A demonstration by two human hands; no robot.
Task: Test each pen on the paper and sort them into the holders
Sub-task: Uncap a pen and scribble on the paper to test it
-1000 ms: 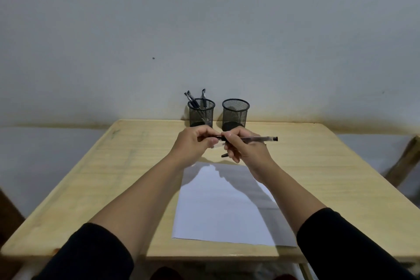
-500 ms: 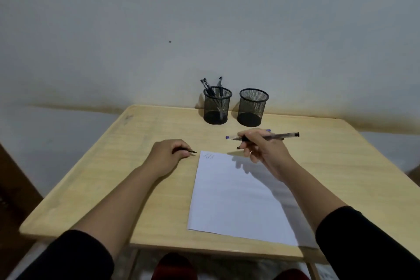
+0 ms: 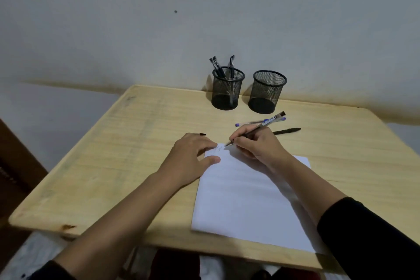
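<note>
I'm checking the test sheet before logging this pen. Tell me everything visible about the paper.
The paper is one plain white sheet lying flat on the wooden table, slightly skewed. Faint scribbles mark its far left corner. The left hand presses that corner with thumb and fingers; the right hand rests on it, with the pen tip at the scribbles.

Holders behind paper

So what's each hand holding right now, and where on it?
The right hand pinches a pen low on its barrel, near the tip. The left hand holds nothing; its fingers rest on the paper.
</note>
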